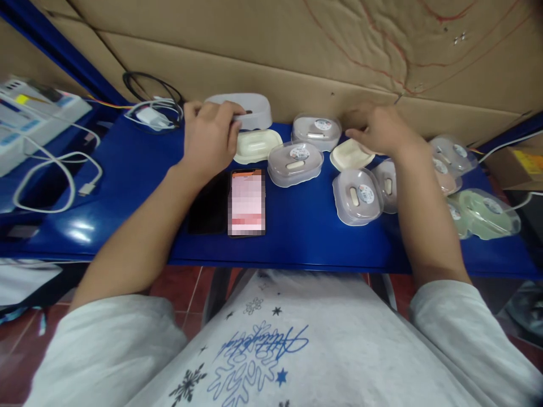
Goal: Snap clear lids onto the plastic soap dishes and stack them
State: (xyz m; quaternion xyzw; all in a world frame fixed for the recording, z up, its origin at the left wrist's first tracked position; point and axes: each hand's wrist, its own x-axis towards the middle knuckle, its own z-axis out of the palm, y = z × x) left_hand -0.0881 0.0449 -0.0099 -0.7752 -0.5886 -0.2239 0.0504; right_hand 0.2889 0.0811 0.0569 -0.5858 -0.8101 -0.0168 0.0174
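My left hand (211, 134) curls its fingers over the left end of a white plastic container (257, 111) at the back of the blue table. Just in front of that container lies a cream-coloured oval lid or tray (258, 145). My right hand (379, 129) is over the right half of the table, slightly blurred, its thumb apart from its fingers and nothing visible between them. Below its thumb sits a cream oval piece (351, 155). Around it stand clear-lidded boxes with round labels, among them a back one (316, 132), a middle one (296, 164) and a front one (357, 196).
A lit phone (246, 203) lies beside a dark flat device (207, 206) near the table edge (297, 263). Green clear-lidded boxes (487, 213) stand far right. Charger cables (155, 116) and a power strip (40, 121) occupy the left. Cardboard (271, 51) forms the back wall.
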